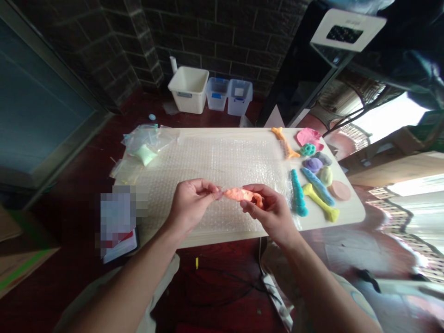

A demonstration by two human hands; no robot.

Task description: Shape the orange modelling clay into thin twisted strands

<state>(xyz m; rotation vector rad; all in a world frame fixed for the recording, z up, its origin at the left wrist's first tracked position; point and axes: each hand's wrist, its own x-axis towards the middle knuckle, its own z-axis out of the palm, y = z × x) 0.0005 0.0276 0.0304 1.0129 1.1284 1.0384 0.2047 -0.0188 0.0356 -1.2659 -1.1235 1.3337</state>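
Between my hands, above the bubble wrap (208,162), is a lump of orange modelling clay (236,194), long and tapered at its left end and curled at its right. My left hand (194,199) pinches the thin left tip with thumb and fingertips. My right hand (267,208) is closed around the curled end, fingers behind and thumb in front. Right of that hand lie a teal ridged clay piece (298,193), a yellow bone-shaped piece (322,203) and a blue clay roll (318,186).
Farther back on the table (350,208) are an orange bone-shaped piece (285,142), a pink clay piece (310,137) and a purple one (313,164). Plastic bags (144,138) with pale green clay lie at the back left. Bins (189,92) stand on the floor beyond.
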